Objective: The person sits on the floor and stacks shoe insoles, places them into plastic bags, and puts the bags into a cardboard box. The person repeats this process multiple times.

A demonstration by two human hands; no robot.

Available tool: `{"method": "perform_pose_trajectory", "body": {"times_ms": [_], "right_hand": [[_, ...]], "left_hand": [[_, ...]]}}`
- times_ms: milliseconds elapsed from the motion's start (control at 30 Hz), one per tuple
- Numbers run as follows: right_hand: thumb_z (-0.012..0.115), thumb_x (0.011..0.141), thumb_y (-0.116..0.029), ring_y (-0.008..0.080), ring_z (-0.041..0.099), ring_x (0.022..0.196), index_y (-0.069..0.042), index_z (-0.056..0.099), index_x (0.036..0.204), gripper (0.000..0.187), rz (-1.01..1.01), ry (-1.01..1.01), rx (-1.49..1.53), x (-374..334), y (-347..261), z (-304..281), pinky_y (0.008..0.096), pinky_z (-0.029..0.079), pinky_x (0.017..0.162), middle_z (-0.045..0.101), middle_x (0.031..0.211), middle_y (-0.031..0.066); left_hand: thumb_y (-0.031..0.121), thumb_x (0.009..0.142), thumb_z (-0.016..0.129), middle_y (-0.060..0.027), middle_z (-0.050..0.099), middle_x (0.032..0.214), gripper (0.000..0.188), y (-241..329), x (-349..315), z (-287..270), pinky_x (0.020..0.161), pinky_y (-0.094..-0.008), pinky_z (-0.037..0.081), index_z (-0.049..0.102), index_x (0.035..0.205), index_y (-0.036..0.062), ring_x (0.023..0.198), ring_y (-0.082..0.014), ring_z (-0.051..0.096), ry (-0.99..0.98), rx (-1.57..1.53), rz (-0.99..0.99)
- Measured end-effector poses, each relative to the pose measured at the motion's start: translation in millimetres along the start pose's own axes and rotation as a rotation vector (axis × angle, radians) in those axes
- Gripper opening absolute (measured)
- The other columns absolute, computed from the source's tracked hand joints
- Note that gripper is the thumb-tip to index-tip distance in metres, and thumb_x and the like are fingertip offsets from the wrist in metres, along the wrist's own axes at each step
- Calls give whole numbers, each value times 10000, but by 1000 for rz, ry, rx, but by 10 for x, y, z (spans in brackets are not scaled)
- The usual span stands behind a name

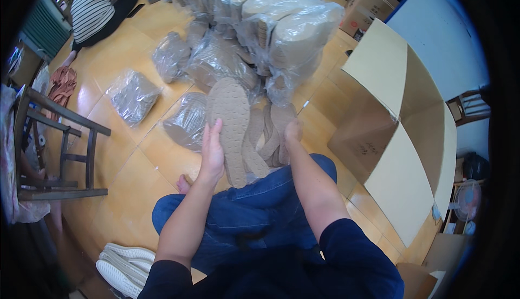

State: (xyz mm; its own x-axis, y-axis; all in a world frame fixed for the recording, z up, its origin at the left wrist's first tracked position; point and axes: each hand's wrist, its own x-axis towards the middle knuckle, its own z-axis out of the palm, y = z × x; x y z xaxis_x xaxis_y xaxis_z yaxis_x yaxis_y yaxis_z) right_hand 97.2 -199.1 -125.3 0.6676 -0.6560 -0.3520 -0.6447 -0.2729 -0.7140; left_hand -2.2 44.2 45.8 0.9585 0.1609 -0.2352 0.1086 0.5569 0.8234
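Note:
I sit cross-legged on the floor. My left hand [213,150] grips a brown textured shoe sole [230,128] at its left side, thumb on its face, the sole standing nearly upright above my lap. To the right, my right hand [293,131] is closed at the edge of another brown sole [281,120], its fingers partly hidden. Between the hands, several more brown soles or straps [258,150] overlap in a loose bunch. Just left of the raised sole lies a clear plastic bag of soles [187,121].
Bagged soles [303,34] stand in a long row ahead, with smaller bags [132,96] nearer. An open cardboard box [360,128] is at right, a dark wooden stool [62,153] at left. White soles [124,269] lie lower left. Another person [97,9] sits far left.

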Motion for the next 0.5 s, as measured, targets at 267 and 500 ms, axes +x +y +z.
{"method": "perform_pose_trajectory", "body": {"times_ms": [267,500], "right_hand": [[394,994,-297,359,597,950,22,491,1168,376,-427,164,99,-831,-268,-685,427,448,895,619,1027,232],[443,1037,-242,106,580,914,-23,428,1208,278,-518,-253,730,-1823,-525,-1525,268,464,797,650,1009,93]], "left_hand": [[322,1013,471,-148,446,1408,583,62,-145,120,1083,-324,330,301,1426,-53,1281,-209,445,1,-50,-79],[362,1014,450,-120,519,1337,515,-135,-127,99,1046,-342,393,402,1374,-3,1219,-206,512,-50,-62,-92]]}}
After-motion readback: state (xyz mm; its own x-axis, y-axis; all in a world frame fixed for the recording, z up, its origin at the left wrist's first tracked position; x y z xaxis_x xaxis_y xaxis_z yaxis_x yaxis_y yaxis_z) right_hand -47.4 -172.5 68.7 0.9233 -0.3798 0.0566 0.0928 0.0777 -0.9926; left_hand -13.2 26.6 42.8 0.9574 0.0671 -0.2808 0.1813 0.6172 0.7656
